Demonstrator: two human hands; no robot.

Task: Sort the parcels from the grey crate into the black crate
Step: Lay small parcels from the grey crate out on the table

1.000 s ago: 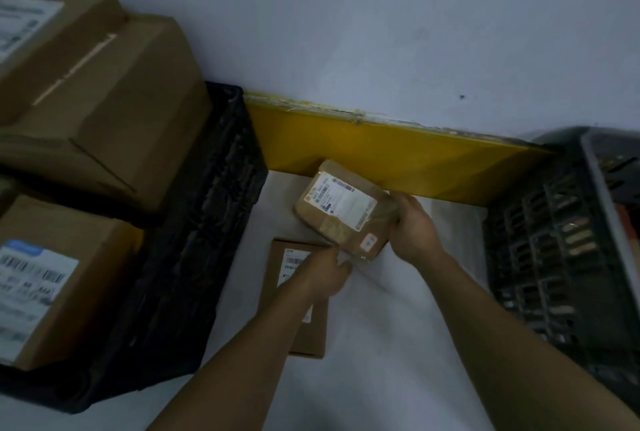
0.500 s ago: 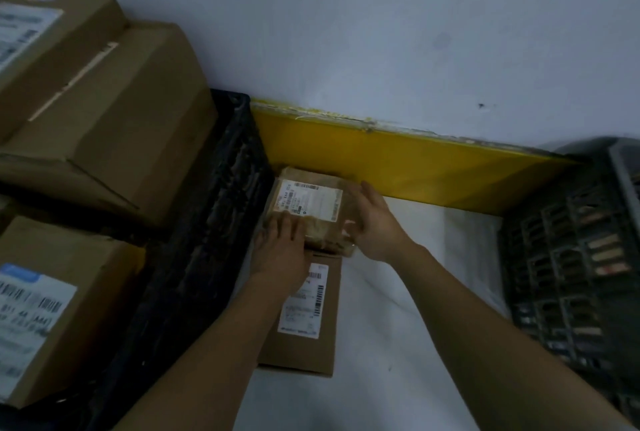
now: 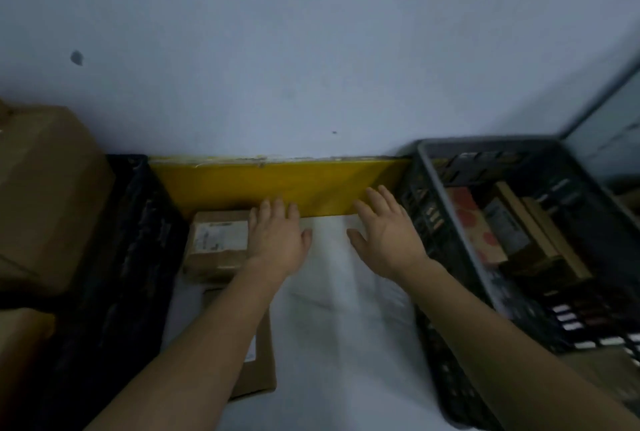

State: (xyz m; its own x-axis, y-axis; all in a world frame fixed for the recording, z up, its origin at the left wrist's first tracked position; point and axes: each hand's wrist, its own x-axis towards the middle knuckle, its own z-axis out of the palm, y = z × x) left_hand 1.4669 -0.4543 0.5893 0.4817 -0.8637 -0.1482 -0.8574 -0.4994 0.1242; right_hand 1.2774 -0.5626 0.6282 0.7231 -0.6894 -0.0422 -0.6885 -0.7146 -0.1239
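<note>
Hands both spread flat with straight fingers, gripping nothing: left hand (image 3: 277,240) hovers at the right edge of a small brown parcel (image 3: 218,245), right hand (image 3: 388,240) just left of the grey crate (image 3: 450,215). That parcel lies on the white surface (image 3: 346,344) against the black crate (image 3: 131,257) on the left, a flatter parcel (image 3: 259,368) nearer. More parcels sit in the grey crate

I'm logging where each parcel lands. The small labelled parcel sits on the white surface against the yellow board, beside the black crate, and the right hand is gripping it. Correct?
Not quite. In the head view the right hand is open and off the small labelled parcel, nearer the grey crate. The rest holds: the parcel sits against the yellow board, beside the black crate.
</note>
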